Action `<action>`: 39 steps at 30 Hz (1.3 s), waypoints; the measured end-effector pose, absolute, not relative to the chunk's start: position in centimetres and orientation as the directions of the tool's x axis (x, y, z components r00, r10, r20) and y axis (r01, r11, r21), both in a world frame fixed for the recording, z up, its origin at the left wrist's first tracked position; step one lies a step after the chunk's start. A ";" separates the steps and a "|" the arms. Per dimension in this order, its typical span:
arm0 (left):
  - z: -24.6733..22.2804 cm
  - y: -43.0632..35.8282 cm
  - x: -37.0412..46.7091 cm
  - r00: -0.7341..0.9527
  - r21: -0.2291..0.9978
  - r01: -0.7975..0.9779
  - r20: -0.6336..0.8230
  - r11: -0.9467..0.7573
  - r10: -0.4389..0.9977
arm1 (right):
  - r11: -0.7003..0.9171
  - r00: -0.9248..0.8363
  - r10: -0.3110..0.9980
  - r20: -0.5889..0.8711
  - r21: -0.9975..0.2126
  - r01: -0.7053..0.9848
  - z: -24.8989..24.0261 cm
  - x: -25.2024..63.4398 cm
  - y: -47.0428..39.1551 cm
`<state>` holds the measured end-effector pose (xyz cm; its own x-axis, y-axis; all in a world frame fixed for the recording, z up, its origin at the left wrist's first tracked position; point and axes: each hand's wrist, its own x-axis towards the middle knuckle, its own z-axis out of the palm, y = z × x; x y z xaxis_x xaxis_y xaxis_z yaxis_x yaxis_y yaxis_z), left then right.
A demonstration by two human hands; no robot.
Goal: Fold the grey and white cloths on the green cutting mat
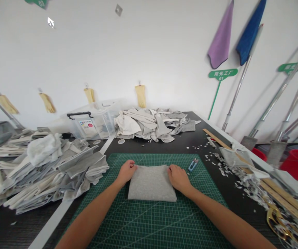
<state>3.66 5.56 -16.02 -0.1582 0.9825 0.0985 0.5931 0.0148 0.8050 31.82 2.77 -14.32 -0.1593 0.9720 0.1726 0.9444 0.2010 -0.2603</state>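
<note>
A folded piece of grey fabric [151,185] lies flat on the green cutting mat [143,224]. My left hand [127,171] pinches its far left corner between thumb and fingers. At the far right corner, my right hand [179,177] grips the same fabric, its fingers curled over the edge. Small blue thread snips [193,164] rest on the mat to the right of my right hand.
Stacks of grey and white cloth [60,166] cover the left side. Behind the mat are a clear plastic box [92,121] and a heap of fabric [151,124]. Scraps, wooden rulers [288,197] and gold-handled scissors [274,218] lie along the right edge.
</note>
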 end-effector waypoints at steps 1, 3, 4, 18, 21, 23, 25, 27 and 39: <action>-16.1 5.6 3.7 -0.176 0.810 0.586 0.118 0.008 0.977 | 0.194 -0.145 0.970 0.197 -0.259 0.946 -14.2 31.9 2.7; -16.1 5.7 3.7 -0.216 0.815 0.579 0.162 -0.008 0.963 | 0.205 -0.132 0.952 0.274 -0.256 0.945 -13.8 32.0 2.4; -16.0 5.7 3.8 -0.235 0.817 0.577 0.182 -0.013 0.955 | 0.228 -0.141 0.936 0.322 -0.251 0.941 -13.5 32.1 2.3; -12.4 -3.5 11.0 0.685 0.341 0.668 0.065 -0.661 0.726 | 0.700 -0.722 0.686 0.094 -0.358 0.618 -14.2 29.8 -3.2; -12.4 -2.8 10.9 0.722 0.328 0.663 -0.046 -0.672 0.690 | 0.706 -0.735 0.672 0.093 -0.381 0.597 -14.3 30.1 -3.1; -12.5 -1.6 10.1 0.705 0.323 0.689 -0.087 -0.649 0.704 | 0.715 -0.745 0.661 0.089 -0.379 0.588 -14.1 30.3 -3.0; -12.8 -0.3 9.2 0.668 0.315 0.722 -0.084 -0.616 0.739 | 0.721 -0.753 0.654 0.074 -0.363 0.590 -14.1 30.6 -3.0; -13.4 0.9 8.2 0.624 0.306 0.757 -0.071 -0.578 0.779 | 0.726 -0.749 0.658 0.076 -0.329 0.604 -14.3 30.7 -3.1; -14.5 3.8 3.5 0.050 0.115 0.989 0.349 -0.095 0.936 | 0.789 -0.806 0.228 0.546 0.381 0.481 -22.2 28.5 -2.2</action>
<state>3.53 3.84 -14.49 0.0499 0.9358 0.3489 0.9888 -0.0955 0.1147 28.52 -2.22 -22.25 -0.8064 0.2275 0.5458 0.4809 0.7894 0.3815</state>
